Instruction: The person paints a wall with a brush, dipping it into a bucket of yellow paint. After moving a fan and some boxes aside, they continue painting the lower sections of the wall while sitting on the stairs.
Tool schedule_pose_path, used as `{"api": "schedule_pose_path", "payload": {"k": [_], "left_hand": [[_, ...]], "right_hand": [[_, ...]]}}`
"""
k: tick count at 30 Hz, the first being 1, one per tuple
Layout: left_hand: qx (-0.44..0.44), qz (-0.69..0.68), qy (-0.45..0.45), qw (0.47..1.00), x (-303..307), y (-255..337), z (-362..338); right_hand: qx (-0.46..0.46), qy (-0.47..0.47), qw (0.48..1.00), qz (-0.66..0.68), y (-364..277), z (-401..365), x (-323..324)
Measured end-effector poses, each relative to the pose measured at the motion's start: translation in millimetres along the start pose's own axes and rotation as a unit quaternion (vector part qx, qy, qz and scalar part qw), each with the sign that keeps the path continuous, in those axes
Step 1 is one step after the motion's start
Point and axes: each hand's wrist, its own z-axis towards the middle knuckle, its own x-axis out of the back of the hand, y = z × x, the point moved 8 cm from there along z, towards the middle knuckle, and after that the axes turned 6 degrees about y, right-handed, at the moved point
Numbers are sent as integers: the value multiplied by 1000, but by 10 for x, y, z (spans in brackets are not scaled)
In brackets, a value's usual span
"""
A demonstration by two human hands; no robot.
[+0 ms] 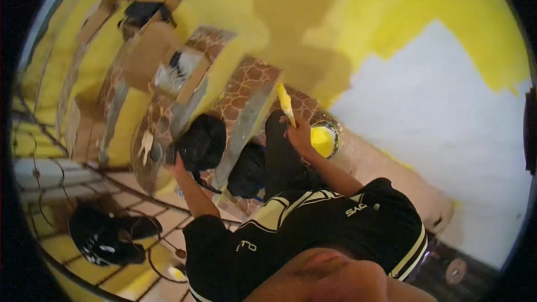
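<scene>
My right hand (300, 136) is closed round a paintbrush (286, 103) coated in yellow paint, its head pointing up. Just right of this hand stands an open bucket (323, 140) of yellow paint. My left hand (178, 165) reaches left beside a black bag (203, 142); its fingers are mostly hidden and blurred against a small dark object, so its grip cannot be made out. A whitish, splayed item (146, 146) lies on the step left of it.
Brown patterned steps (250, 81) rise toward cardboard (148, 50) at upper left. A metal railing (140, 194) crosses the lower left, with another person (100, 237) below it. The wall (433, 72) at right is part yellow, part white.
</scene>
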Motion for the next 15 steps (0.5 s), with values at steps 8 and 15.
{"api": "schedule_pose_path", "payload": {"k": [8,15], "left_hand": [[-37,-37,111,992,-237,-1525,-1212],[87,209,-6,974,-1184,-3278,-2149]], "right_hand": [[-110,109,986,65,466,-86,627],[-28,228,970,-82,301,-127,1279]]}}
